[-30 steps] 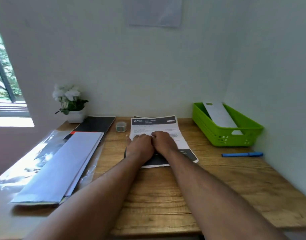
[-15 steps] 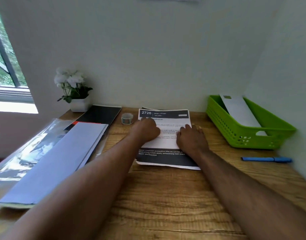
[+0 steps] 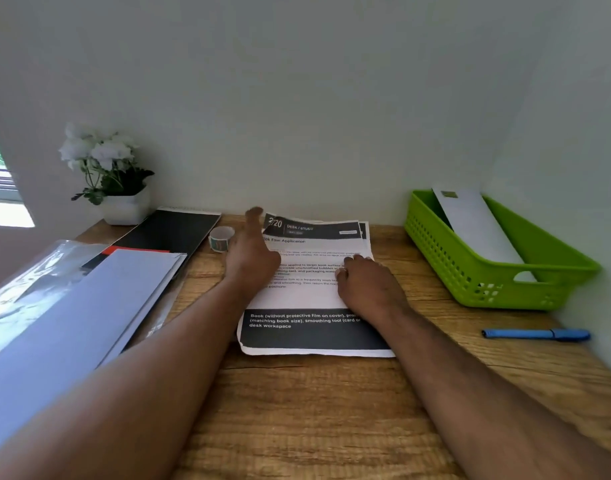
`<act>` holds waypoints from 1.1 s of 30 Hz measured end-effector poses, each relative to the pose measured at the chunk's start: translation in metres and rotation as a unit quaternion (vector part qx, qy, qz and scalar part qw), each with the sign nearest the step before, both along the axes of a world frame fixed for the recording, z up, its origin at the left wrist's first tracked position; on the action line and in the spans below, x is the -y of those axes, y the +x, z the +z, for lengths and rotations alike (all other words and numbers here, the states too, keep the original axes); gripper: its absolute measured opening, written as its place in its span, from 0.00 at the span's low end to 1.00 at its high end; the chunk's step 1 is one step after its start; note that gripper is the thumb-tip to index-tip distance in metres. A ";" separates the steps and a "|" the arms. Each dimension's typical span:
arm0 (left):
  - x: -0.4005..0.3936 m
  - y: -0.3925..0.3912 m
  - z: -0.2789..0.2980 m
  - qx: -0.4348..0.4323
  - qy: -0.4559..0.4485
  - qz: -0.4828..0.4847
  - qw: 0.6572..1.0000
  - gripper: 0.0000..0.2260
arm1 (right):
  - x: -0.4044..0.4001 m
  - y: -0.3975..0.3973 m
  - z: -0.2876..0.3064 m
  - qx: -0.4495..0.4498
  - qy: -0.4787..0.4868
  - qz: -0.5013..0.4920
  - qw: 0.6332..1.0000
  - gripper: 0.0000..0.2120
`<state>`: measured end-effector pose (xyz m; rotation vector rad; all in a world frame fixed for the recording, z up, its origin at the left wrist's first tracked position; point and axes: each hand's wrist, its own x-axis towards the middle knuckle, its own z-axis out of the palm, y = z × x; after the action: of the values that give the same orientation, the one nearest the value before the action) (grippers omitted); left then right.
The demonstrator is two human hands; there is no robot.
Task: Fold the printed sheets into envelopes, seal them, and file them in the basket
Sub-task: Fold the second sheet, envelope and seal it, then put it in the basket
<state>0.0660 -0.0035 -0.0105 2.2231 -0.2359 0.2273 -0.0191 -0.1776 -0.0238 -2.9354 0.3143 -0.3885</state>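
Grainy wood desk [image 3: 297,410]; matt paper sheet [image 3: 307,296]; perhaps plastic green basket [image 3: 470,271].

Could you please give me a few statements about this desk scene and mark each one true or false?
1. The green basket already holds a white envelope. True.
2. The blue pen lies inside the basket. False: it lies on the wooden desk, in front of the basket.
3. The right hand rests on the printed sheet. True.
4. The left hand grips the tape roll. False: it is at the sheet's far left corner, which is lifted; the roll stands beside it.
5. The flower pot stands at the desk's far right corner. False: it stands at the far left.
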 end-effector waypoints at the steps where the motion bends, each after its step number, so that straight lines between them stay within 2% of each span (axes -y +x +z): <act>1: -0.001 0.000 -0.001 -0.004 -0.031 -0.005 0.999 0.37 | 0.000 -0.001 0.002 0.002 -0.002 0.001 1.000 0.18; 3: -0.004 0.001 -0.003 -0.008 -0.066 -0.003 0.998 0.41 | -0.002 -0.005 0.005 0.008 -0.010 -0.001 1.000 0.17; 4: -0.005 0.002 -0.004 0.000 -0.060 -0.004 0.998 0.39 | -0.003 -0.007 0.008 0.011 -0.017 -0.002 1.000 0.17; 6: -0.005 -0.001 -0.003 0.039 -0.011 -0.003 0.999 0.28 | -0.004 -0.011 0.014 0.032 -0.039 -0.007 0.999 0.16; 8: -0.005 -0.006 -0.001 0.078 0.039 0.001 0.996 0.20 | -0.006 -0.015 0.020 0.101 -0.049 -0.007 0.994 0.14; 10: -0.005 -0.012 0.000 0.100 0.064 -0.008 0.993 0.17 | -0.008 -0.018 0.024 0.180 -0.045 -0.001 0.983 0.14; 12: -0.005 -0.017 0.003 0.099 0.092 -0.028 0.990 0.16 | -0.010 -0.017 0.025 0.204 -0.072 0.009 0.976 0.16; 14: -0.003 -0.022 0.006 0.076 0.134 -0.044 0.987 0.13 | -0.009 -0.014 0.021 0.165 -0.085 0.028 0.982 0.20; 16: -0.001 -0.025 0.008 0.072 0.189 -0.038 0.979 0.10 | -0.007 -0.009 0.015 0.089 -0.074 0.059 0.992 0.23; 19: 0.004 -0.027 0.010 0.088 0.250 -0.019 0.964 0.14 | -0.004 -0.003 0.009 -0.020 -0.041 0.109 0.993 0.22; 21: 0.007 -0.029 0.011 0.100 0.282 -0.021 0.954 0.14 | -0.005 -0.002 0.008 -0.063 -0.014 0.122 0.990 0.22; 25: 0.011 -0.028 0.002 0.075 0.338 -0.073 0.935 0.16 | -0.007 -0.004 0.012 -0.085 -0.027 0.108 0.990 0.22; 28: 0.014 -0.022 -0.004 0.027 0.351 -0.136 0.926 0.23 | -0.010 -0.004 0.015 -0.076 -0.036 0.099 0.992 0.21; 33: 0.025 -0.028 -0.005 0.021 0.356 -0.200 0.912 0.24 | -0.019 0.001 0.015 -0.071 0.022 0.101 0.992 0.19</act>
<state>0.0376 -0.0290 -0.0158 2.8110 -0.9093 -0.0550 -0.0186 -0.1587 -0.0089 -2.9204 0.0407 -0.1432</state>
